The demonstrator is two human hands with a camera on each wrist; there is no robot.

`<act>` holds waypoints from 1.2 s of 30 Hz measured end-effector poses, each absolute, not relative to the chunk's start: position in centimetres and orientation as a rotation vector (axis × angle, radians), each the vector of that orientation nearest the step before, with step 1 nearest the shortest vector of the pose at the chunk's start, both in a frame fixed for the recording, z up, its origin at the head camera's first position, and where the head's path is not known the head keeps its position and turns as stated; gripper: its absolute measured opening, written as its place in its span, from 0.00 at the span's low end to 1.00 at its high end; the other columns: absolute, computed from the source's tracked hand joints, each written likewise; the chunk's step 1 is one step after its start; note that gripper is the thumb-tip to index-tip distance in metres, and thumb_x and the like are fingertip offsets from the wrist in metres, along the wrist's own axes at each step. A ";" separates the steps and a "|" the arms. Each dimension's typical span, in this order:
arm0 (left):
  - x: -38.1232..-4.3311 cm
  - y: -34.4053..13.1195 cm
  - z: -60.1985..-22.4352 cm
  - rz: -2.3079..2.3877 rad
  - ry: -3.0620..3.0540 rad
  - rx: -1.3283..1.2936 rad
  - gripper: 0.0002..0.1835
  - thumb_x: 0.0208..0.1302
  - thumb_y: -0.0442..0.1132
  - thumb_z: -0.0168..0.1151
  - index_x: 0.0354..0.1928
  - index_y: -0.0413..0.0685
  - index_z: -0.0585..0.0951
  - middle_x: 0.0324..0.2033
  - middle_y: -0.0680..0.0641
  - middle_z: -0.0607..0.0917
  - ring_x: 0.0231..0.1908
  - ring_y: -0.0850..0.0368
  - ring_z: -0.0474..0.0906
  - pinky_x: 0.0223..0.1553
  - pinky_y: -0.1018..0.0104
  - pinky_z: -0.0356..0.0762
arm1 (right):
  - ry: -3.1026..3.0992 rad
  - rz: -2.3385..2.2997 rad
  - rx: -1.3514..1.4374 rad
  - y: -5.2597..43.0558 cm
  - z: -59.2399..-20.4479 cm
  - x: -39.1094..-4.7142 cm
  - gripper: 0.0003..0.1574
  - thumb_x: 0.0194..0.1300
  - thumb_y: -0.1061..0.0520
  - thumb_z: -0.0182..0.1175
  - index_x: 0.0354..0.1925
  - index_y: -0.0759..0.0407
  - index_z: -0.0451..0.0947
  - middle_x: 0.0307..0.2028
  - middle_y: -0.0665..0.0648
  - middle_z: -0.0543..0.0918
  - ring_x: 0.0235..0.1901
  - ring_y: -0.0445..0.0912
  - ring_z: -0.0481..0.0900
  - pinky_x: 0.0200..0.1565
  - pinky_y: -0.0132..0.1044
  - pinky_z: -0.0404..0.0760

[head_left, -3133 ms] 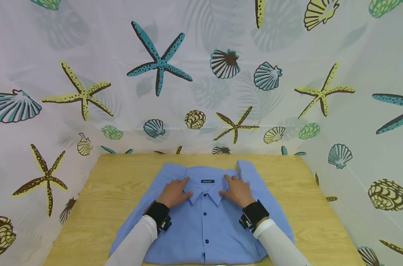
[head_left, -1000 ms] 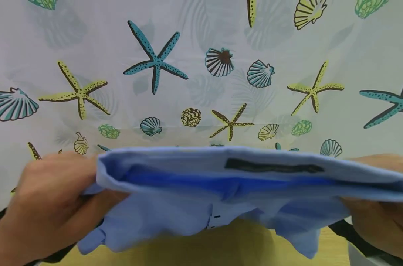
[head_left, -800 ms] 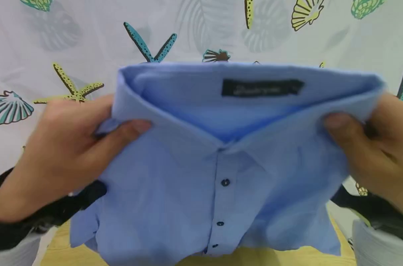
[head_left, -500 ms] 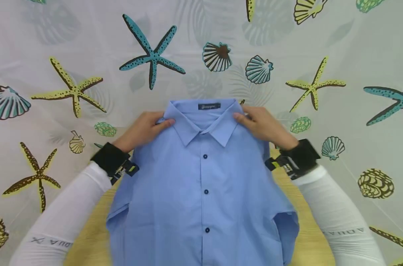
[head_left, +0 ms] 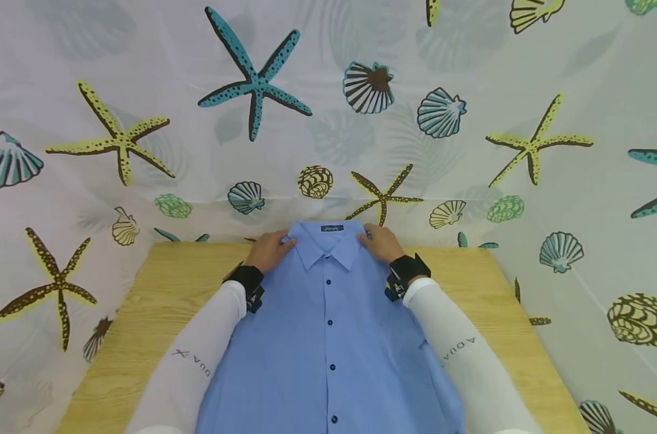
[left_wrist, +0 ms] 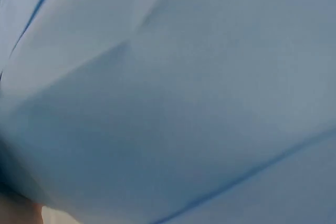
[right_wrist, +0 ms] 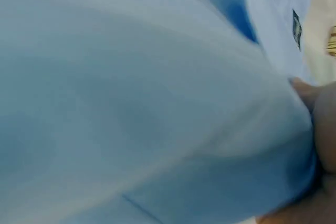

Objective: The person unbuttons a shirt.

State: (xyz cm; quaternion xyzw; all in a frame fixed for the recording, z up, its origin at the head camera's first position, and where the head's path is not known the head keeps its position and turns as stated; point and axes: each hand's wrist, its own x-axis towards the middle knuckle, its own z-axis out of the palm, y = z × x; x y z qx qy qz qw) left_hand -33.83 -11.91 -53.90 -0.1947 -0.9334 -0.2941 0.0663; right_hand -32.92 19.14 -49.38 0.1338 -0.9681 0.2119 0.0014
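A light blue button-up shirt point(head_left: 301, 337) is stretched out front side up, with its collar point(head_left: 324, 246) at the far end of the table and its lower part running out of the head view. My left hand point(head_left: 269, 250) grips the shirt beside the left end of the collar, thumb on top. On the other side my right hand point(head_left: 384, 242) pinches it by the right end of the collar. A dark label point(head_left: 332, 228) shows inside the neck, and dark buttons run down the placket. Blue cloth fills most of both wrist views.
The wooden table point(head_left: 166, 289) shows on both sides of the shirt. Behind it and at the sides hangs a white curtain point(head_left: 328, 144) printed with starfish and shells. Black wrist straps with cameras sit over my white sleeves point(head_left: 198, 355).
The shirt, first lying folded on the table, was lifted close to the camera by its collar. It has since moved away and down, now unfolded lengthwise, both hands still holding the collar area.
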 end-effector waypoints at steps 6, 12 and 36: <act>-32.0 -11.5 -51.8 -0.541 -2.753 -0.602 0.31 0.62 0.44 0.59 0.65 0.47 0.62 0.63 0.38 0.62 0.62 0.39 0.54 0.55 0.39 0.59 | -3.062 0.416 0.424 18.3 -50.4 -30.6 0.32 0.64 0.54 0.57 0.63 0.59 0.60 0.56 0.69 0.64 0.51 0.64 0.66 0.43 0.59 0.73; -19.3 -12.5 -48.9 -0.469 -2.730 -1.037 0.24 0.59 0.41 0.63 0.58 0.48 0.72 0.54 0.44 0.75 0.54 0.47 0.68 0.53 0.49 0.68 | -3.034 0.270 0.882 17.6 -50.5 -19.1 0.37 0.60 0.44 0.61 0.63 0.53 0.63 0.64 0.63 0.59 0.60 0.58 0.59 0.52 0.56 0.70; -7.0 -16.3 -55.3 -0.568 -3.173 -1.238 0.53 0.44 0.80 0.50 0.70 0.63 0.53 0.70 0.45 0.49 0.66 0.37 0.37 0.50 0.21 0.40 | -3.118 0.259 0.819 19.8 -55.4 -6.9 0.60 0.49 0.16 0.44 0.71 0.44 0.47 0.71 0.57 0.45 0.67 0.59 0.41 0.53 0.75 0.44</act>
